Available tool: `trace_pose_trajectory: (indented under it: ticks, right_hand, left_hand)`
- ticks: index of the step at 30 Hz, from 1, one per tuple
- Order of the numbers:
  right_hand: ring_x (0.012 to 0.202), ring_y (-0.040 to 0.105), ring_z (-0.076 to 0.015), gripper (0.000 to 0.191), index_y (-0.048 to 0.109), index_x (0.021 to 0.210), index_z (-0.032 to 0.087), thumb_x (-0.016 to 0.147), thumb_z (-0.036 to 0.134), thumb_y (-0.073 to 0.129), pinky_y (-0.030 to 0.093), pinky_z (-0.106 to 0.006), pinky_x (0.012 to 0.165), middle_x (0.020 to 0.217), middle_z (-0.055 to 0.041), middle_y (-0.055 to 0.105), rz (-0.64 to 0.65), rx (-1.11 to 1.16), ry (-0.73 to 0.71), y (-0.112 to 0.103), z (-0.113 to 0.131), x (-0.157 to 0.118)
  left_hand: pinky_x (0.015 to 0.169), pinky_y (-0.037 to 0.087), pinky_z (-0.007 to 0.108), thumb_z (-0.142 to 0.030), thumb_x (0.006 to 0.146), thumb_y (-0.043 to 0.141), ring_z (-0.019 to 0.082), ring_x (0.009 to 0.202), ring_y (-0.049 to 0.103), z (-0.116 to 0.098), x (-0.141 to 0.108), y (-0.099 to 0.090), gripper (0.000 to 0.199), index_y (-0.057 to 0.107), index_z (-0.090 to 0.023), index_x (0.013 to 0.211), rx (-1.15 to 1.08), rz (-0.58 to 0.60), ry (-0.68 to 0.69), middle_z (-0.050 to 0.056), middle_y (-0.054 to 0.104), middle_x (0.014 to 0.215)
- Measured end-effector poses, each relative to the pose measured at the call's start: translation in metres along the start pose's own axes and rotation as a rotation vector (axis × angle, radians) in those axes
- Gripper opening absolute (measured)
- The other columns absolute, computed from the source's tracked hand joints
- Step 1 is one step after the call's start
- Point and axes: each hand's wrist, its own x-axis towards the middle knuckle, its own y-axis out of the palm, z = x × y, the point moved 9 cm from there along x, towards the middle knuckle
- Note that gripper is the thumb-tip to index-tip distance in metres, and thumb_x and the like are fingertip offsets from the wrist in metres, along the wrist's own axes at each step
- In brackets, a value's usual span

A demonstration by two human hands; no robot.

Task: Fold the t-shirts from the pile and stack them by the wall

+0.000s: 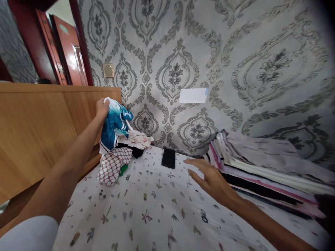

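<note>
On the left, beside a wooden panel, the left hand has its grip closed on a blue-and-white garment, at the far-left rumpled clothes. A dark phone lies far-middle on the patterned sheet. The right hand, loosely open and empty, reaches near the right-hand folded stack. Picking up seems in hand; next calls for lifting the garment free.

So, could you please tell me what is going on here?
A person's left hand holds up a blue-and-white garment at a loose heap of clothes near the wooden board. The right hand is open and empty, between a black phone-like slab and a stack of folded clothes on the patterned sheet.
</note>
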Motion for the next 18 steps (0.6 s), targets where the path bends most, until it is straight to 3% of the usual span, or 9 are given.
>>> trace_pose_trajectory:
  ticks: [4, 8, 12, 14, 18]
  right_hand:
    - [0.1, 0.07, -0.0265, 0.043, 0.065, 0.125, 0.021, 0.094, 0.044, 0.048, 0.06, -0.038, 0.074, 0.121, -0.0123, 0.071, 0.139, 0.193, 0.127, 0.037, 0.022, 0.014]
    - [0.106, 0.068, -0.0266, 0.043, 0.065, 0.122, 0.02, 0.094, 0.046, 0.048, 0.059, -0.038, 0.081, 0.118, -0.0129, 0.072, 0.257, 0.33, 0.115, 0.067, 0.049, 0.021]
    - [0.105, 0.068, -0.0262, 0.041, 0.067, 0.121, 0.02, 0.094, 0.045, 0.047, 0.058, -0.038, 0.082, 0.119, -0.0128, 0.071, 0.36, 0.377, 0.114, 0.086, 0.063, 0.008]
    - [0.104, 0.068, -0.0266, 0.04, 0.069, 0.117, 0.02, 0.094, 0.045, 0.048, 0.058, -0.038, 0.083, 0.117, -0.0131, 0.072, 0.395, 0.384, 0.134, 0.091, 0.063, -0.002]
    - [0.103, 0.068, -0.0279, 0.037, 0.071, 0.11, 0.021, 0.092, 0.045, 0.051, 0.058, -0.039, 0.082, 0.113, -0.0127, 0.073, 0.409, 0.434, 0.202, 0.095, 0.054, -0.019]
  left_hand:
    - [0.079, 0.051, 0.029, -0.023, 0.097, 0.045, 0.022, 0.099, 0.065, 0.007, -0.009, 0.003, 0.024, 0.062, -0.011, 0.109, 0.221, 0.092, -0.01, 0.01, 0.068, 0.106]
    - [0.087, 0.054, 0.039, -0.03, 0.094, 0.063, 0.024, 0.104, 0.065, 0.038, -0.044, 0.016, 0.03, 0.062, -0.014, 0.12, 0.435, 0.319, 0.016, 0.011, 0.066, 0.117]
    - [0.09, 0.056, 0.046, -0.038, 0.095, 0.062, 0.023, 0.108, 0.064, 0.059, -0.084, 0.029, 0.039, 0.058, -0.017, 0.128, 0.539, 0.498, 0.084, 0.01, 0.061, 0.127]
    - [0.094, 0.053, 0.047, -0.035, 0.094, 0.063, 0.025, 0.113, 0.061, 0.056, -0.094, 0.031, 0.034, 0.061, -0.016, 0.123, 0.53, 0.501, 0.128, 0.011, 0.061, 0.128]
    - [0.101, 0.043, 0.044, -0.017, 0.087, 0.061, 0.033, 0.128, 0.05, 0.028, -0.087, 0.024, 0.008, 0.069, -0.014, 0.089, 0.404, 0.378, 0.187, 0.017, 0.064, 0.118]
